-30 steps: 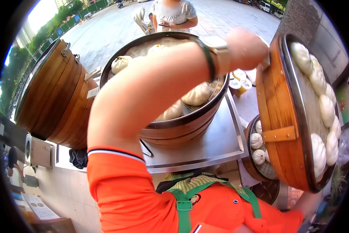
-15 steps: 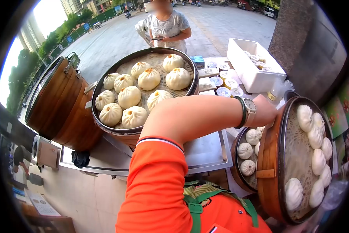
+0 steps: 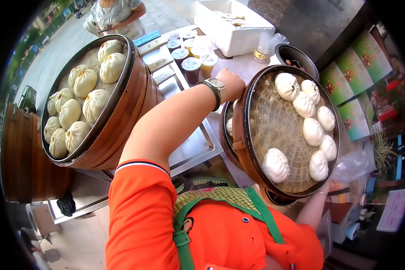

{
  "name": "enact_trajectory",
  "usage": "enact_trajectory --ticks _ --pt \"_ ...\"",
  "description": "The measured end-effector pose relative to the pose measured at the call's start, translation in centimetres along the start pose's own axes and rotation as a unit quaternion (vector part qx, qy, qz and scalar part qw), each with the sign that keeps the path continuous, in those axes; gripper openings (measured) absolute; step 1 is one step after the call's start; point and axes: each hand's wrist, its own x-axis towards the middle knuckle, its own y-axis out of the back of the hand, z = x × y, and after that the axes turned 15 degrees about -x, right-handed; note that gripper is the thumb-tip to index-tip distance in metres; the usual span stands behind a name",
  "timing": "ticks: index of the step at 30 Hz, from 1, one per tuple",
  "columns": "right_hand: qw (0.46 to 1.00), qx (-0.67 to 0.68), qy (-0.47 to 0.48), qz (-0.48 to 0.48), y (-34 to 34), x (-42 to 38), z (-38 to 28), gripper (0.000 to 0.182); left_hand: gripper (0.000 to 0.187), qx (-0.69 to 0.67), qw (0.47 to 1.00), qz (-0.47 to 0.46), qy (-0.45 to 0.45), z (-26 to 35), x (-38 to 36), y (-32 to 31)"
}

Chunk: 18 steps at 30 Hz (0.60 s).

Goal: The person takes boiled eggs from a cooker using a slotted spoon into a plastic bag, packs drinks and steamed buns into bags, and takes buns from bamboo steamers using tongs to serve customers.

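My left hand [image 3: 233, 85], below a watch and a dark bracelet, is closed on the far-left side of a round bamboo steamer basket [image 3: 240, 146]. White steamed buns [image 3: 312, 132] sit in it, mostly along its right side, with one bun [image 3: 276, 165] alone near the front. The basket tilts toward me over another steamer basket [image 3: 227, 123], which it partly covers. At its lower right edge, my right hand [image 3: 325, 187] grips the basket, its fingers largely hidden behind the rim.
A stacked steamer [image 3: 141, 96] of buns stands left, with another tall steamer [image 3: 20, 157] beyond. Lidded cups [image 3: 191, 67], a white foam box [image 3: 238, 38] and a dark pot [image 3: 297, 58] are at the back. A person [image 3: 117, 20] stands across the counter.
My view has turned to the right, and the held basket appears more face-on. My right hand and forearm have come into view at its lower right edge. My left hand keeps its hold.
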Motion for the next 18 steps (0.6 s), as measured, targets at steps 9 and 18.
enact_trajectory --ticks 9,18 --pt "0.999 0.012 -0.043 0.02 -4.7 2.7 5.0 0.029 0.014 -0.025 0.998 0.026 0.042 -6.3 4.6 -10.0" --pt "0.994 -0.057 -0.03 0.09 -4.4 1.8 4.3 0.03 0.015 -0.095 0.991 0.076 0.053 -7.8 4.1 -14.4"
